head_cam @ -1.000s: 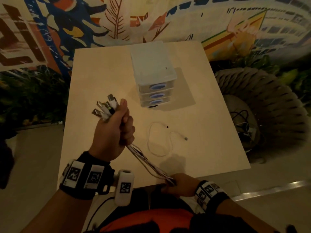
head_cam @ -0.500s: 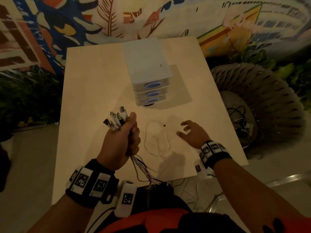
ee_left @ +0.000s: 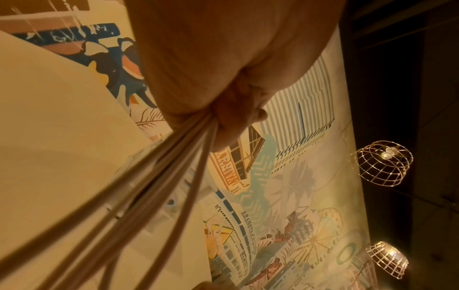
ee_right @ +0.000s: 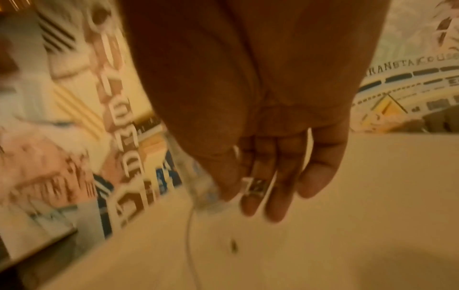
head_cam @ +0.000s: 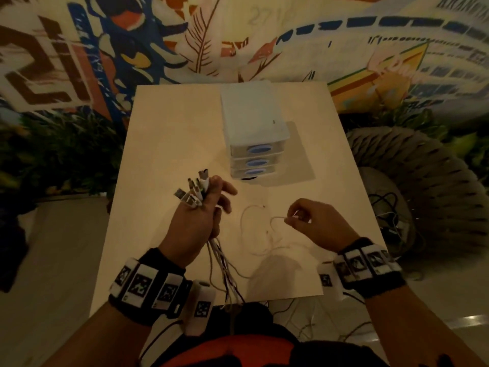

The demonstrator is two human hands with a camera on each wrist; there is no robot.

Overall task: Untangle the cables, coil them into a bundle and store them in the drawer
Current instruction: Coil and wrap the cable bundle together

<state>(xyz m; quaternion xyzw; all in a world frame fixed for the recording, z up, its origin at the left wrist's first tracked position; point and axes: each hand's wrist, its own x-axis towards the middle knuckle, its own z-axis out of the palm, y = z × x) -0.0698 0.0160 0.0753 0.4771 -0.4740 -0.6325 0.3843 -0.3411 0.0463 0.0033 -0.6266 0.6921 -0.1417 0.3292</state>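
Note:
My left hand (head_cam: 203,207) grips a bunch of cables (head_cam: 221,263) just below their plug ends (head_cam: 194,190), which stick up above the fist; the cords (ee_left: 159,172) hang down past the table's near edge. To its right, my right hand (head_cam: 299,217) pinches one end of a thin white cable (head_cam: 254,231) and holds it just above the table; the rest of that cable lies looped on the wood. In the right wrist view its plug (ee_right: 255,185) sits between my fingers. A white three-drawer unit (head_cam: 252,133) stands behind both hands, drawers shut.
The pale wooden table (head_cam: 169,144) ends just before my lap. A woven chair (head_cam: 423,186) with dark cables on its seat stands to the right. Painted mural fills the wall behind; plants line the left side.
My right hand let go of the bunch's lower part, reached over the table and picked up the end of the loose white cable. The left hand stayed on the bunch.

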